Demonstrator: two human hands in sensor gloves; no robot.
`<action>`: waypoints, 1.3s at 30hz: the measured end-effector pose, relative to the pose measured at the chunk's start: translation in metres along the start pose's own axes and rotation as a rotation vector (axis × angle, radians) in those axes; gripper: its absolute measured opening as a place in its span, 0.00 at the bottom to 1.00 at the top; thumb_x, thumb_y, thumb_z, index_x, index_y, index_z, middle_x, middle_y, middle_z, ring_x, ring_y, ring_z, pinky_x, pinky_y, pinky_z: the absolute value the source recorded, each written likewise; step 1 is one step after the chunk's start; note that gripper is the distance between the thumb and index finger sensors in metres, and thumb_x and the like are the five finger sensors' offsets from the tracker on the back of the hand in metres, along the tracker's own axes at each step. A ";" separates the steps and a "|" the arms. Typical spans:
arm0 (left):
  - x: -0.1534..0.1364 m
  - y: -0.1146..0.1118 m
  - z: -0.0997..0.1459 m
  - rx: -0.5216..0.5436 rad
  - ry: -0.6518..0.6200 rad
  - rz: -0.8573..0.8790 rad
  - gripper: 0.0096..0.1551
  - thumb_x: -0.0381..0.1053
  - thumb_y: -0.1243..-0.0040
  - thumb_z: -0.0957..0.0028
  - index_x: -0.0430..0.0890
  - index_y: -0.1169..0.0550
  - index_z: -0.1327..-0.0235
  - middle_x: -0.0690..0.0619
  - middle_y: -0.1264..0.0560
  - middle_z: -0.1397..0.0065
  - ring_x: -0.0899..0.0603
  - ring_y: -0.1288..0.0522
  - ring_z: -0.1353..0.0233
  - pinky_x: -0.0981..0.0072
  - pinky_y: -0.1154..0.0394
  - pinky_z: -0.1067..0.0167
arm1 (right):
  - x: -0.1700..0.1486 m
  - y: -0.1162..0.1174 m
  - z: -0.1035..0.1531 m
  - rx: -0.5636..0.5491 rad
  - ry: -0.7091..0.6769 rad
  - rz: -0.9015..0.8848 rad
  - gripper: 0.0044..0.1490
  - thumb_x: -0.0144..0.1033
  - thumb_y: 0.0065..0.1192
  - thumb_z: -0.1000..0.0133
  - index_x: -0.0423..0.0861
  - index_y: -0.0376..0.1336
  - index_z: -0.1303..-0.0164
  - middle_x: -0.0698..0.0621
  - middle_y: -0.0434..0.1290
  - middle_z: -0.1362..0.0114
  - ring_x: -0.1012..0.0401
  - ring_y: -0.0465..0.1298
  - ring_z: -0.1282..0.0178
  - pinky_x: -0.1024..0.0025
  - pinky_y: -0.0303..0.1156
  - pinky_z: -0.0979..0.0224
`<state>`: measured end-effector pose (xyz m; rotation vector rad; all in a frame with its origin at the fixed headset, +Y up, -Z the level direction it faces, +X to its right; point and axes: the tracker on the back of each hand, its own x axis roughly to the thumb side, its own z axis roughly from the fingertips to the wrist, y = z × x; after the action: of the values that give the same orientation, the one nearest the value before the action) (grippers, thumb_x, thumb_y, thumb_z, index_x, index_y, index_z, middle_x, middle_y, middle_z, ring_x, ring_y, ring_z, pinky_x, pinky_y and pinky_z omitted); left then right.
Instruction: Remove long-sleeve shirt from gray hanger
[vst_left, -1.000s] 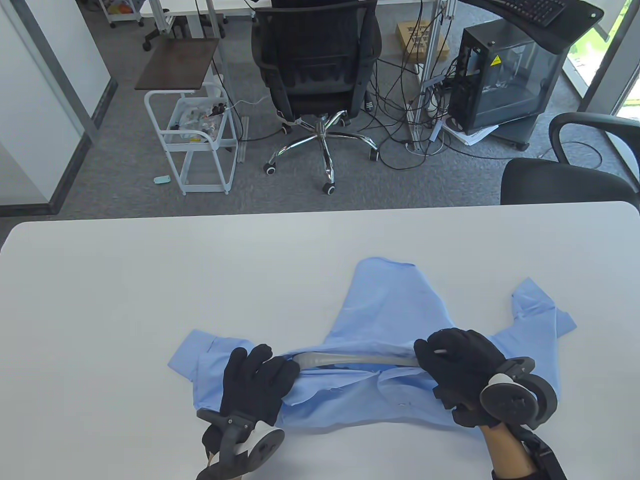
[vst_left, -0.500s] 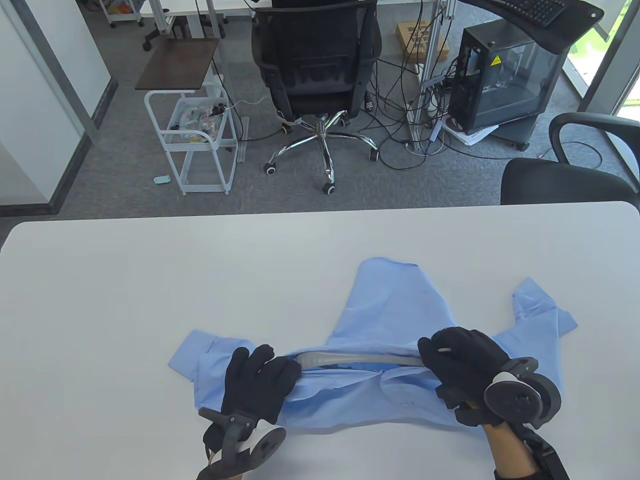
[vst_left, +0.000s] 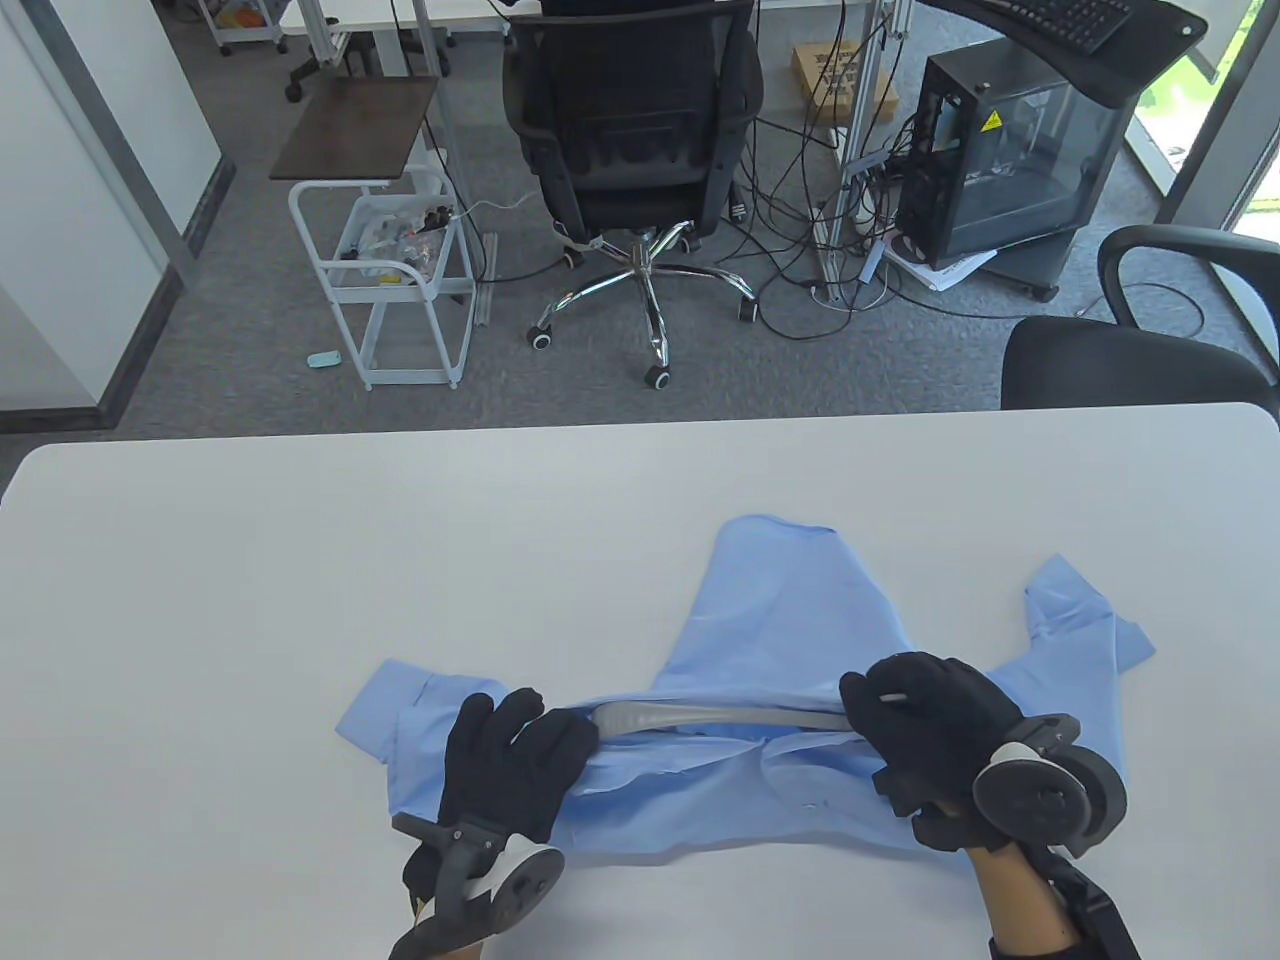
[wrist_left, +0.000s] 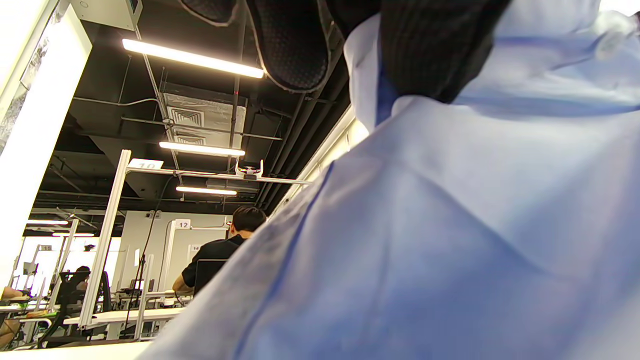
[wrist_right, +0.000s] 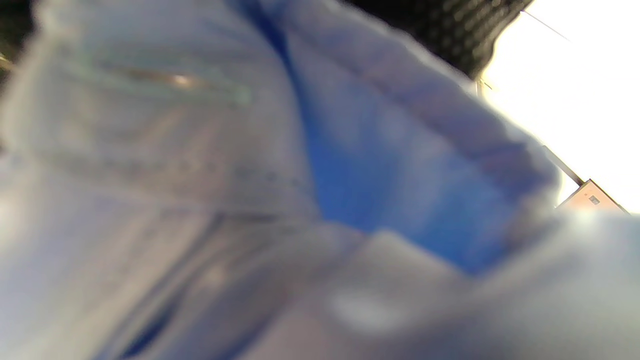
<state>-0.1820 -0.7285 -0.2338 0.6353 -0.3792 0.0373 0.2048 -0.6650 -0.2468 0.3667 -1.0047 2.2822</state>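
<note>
A light blue shirt (vst_left: 790, 640) lies crumpled on the white table (vst_left: 300, 560), toward its near edge and right of the middle. Inside the shirt's opened front a gray hanger (vst_left: 700, 717) runs crosswise, its bar showing between the two hands. The left hand (vst_left: 510, 765) rests at the hanger's left end, fingers curled over the cloth there; the left wrist view shows a gloved fingertip (wrist_left: 295, 45) pressed against a fold of shirt. The right hand (vst_left: 935, 725) grips the hanger's right end together with bunched cloth, fingers closed around it. The right wrist view is blurred, showing only blue cloth (wrist_right: 350, 200) close up.
</note>
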 end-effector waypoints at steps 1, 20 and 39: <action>-0.001 -0.001 0.000 -0.005 0.003 0.005 0.25 0.58 0.33 0.49 0.70 0.28 0.39 0.73 0.26 0.32 0.47 0.29 0.21 0.42 0.44 0.19 | 0.000 0.000 0.000 0.002 -0.001 0.000 0.20 0.58 0.80 0.50 0.51 0.75 0.66 0.63 0.74 0.75 0.75 0.72 0.84 0.74 0.85 0.59; -0.003 0.000 0.001 -0.013 0.007 0.023 0.26 0.60 0.35 0.48 0.71 0.29 0.37 0.74 0.27 0.30 0.47 0.30 0.21 0.41 0.46 0.19 | -0.002 -0.002 0.000 -0.017 0.017 -0.012 0.20 0.58 0.80 0.50 0.51 0.75 0.66 0.64 0.74 0.75 0.75 0.72 0.84 0.74 0.85 0.60; -0.010 -0.002 0.002 -0.039 -0.019 0.114 0.32 0.66 0.40 0.49 0.68 0.33 0.30 0.72 0.30 0.25 0.47 0.30 0.20 0.42 0.45 0.18 | -0.005 -0.007 0.000 -0.042 0.042 -0.041 0.20 0.58 0.80 0.50 0.51 0.75 0.66 0.64 0.74 0.75 0.75 0.72 0.84 0.75 0.85 0.60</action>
<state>-0.1916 -0.7310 -0.2370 0.5753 -0.4329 0.1321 0.2131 -0.6633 -0.2451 0.3174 -1.0130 2.2197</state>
